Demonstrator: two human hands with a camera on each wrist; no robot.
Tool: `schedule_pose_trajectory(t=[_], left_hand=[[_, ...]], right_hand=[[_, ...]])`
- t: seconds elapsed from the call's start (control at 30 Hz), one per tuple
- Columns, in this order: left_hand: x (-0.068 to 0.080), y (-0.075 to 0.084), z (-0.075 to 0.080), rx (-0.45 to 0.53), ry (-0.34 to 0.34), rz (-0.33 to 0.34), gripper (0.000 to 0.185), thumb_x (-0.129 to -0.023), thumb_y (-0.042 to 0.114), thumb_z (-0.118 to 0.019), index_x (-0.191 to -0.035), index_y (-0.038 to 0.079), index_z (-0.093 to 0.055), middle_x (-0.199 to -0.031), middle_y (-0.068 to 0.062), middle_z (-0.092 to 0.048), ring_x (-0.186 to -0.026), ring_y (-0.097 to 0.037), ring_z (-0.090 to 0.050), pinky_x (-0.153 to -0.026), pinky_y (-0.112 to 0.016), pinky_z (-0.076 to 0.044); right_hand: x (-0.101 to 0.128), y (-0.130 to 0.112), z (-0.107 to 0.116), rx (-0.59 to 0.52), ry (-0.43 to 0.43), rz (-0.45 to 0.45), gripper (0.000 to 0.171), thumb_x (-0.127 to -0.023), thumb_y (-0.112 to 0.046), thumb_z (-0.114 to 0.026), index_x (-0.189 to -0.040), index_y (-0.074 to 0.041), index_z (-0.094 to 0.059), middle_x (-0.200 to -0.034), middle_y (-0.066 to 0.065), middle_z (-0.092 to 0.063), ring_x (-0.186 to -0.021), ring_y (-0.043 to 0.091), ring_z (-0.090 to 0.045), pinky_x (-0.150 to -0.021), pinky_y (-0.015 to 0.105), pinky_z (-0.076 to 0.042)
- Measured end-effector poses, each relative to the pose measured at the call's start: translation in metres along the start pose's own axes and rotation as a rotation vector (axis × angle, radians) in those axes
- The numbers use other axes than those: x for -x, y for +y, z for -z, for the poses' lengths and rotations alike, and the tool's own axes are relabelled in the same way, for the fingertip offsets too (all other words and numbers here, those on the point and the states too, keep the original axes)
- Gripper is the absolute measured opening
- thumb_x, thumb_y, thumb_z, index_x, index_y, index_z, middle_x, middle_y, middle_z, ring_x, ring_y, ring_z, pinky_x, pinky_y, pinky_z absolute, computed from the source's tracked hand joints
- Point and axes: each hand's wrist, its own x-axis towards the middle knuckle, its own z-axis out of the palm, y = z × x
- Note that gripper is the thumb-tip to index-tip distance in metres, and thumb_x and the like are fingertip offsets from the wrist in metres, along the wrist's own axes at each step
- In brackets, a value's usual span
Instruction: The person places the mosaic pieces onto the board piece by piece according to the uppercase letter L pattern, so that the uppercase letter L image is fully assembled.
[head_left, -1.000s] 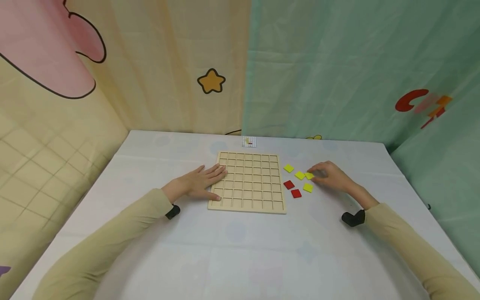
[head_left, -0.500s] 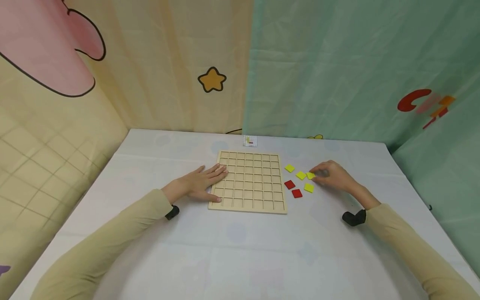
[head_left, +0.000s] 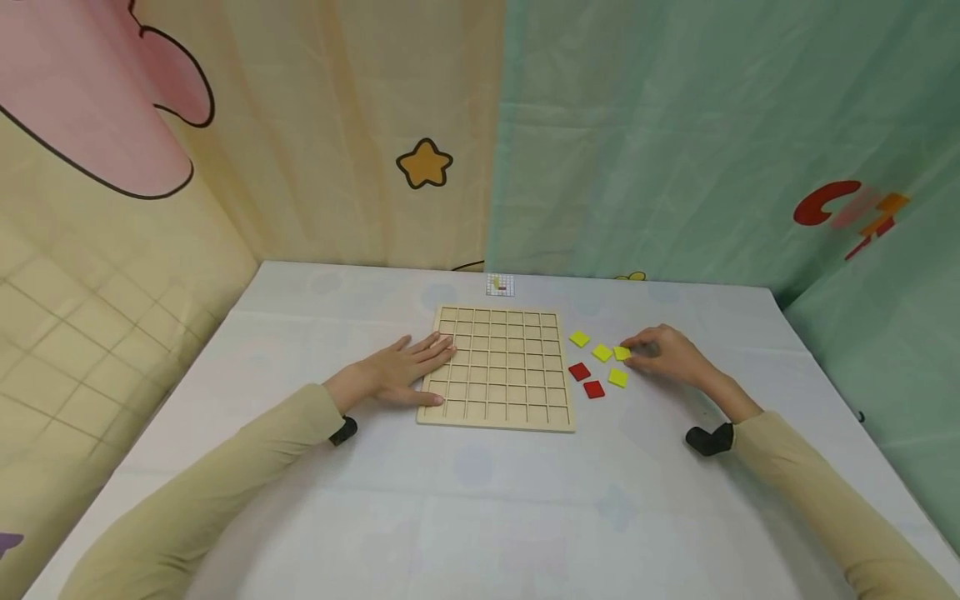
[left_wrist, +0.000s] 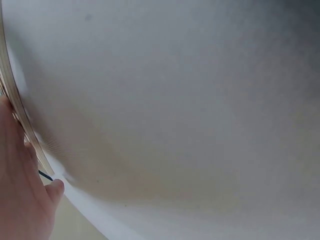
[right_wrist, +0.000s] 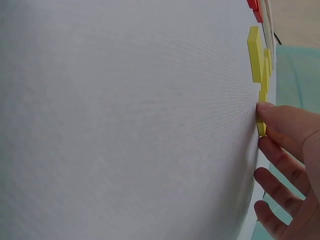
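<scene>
I see L hand (head_left: 397,369) flat, fingers straight on grid board (head_left: 498,367); R hand (head_left: 667,355) fingertips pinch 1 yellow tile (head_left: 621,353) on table (head_left: 465,492).

Long beige sleeves (head_left: 225,483) on both arms, black wrist straps (head_left: 708,439), bare hands (head_left: 397,367).

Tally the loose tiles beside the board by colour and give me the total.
Yellow tiles: 4, at and one at the right hand's fingertips.
Red tiles: 2, at and.
Total: 6.
</scene>
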Motion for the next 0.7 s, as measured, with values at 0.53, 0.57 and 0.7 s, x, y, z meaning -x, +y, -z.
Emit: schedule_pose_trajectory(t=[0.53,0.57,0.7], left_hand=[[0.0011,0.0001,-0.0013,-0.09,0.008,-0.02,0.085,-0.093,0.068,-0.034,-0.156,0.019,-0.004,-0.164,-0.005,0.002,-0.151,-0.025,0.001,-0.118,-0.058,-0.007],[0.0014,0.0003,-0.0011,-0.093,0.009,-0.022,0.085,-0.094,0.068,-0.034,-0.156,0.019,-0.004,-0.164,-0.006,0.002,-0.151,-0.026,0.001,-0.118,-0.058,-0.008],[0.0023,0.0005,-0.001,-0.096,0.017,-0.035,0.082,-0.095,0.065,-0.035,-0.156,0.02,-0.005,-0.164,-0.006,0.002,-0.151,-0.027,0.001,-0.118,-0.059,-0.009]], right_hand=[[0.0039,-0.0044,-0.0031,0.066,0.079,-0.029,0.031,-0.083,-0.022,-0.075,-0.107,-0.002,-0.073,-0.102,0.013,-0.073,-0.094,0.028,-0.06,-0.081,0.046,-0.049],[0.0043,-0.0054,-0.0032,0.068,0.102,-0.026,0.03,-0.083,-0.021,-0.075,-0.107,-0.003,-0.073,-0.101,0.012,-0.073,-0.093,0.027,-0.059,-0.081,0.046,-0.049],[0.0048,-0.01,-0.0041,0.069,0.196,-0.014,0.029,-0.082,-0.021,-0.076,-0.106,-0.004,-0.074,-0.098,0.012,-0.073,-0.093,0.028,-0.059,-0.079,0.047,-0.049]])
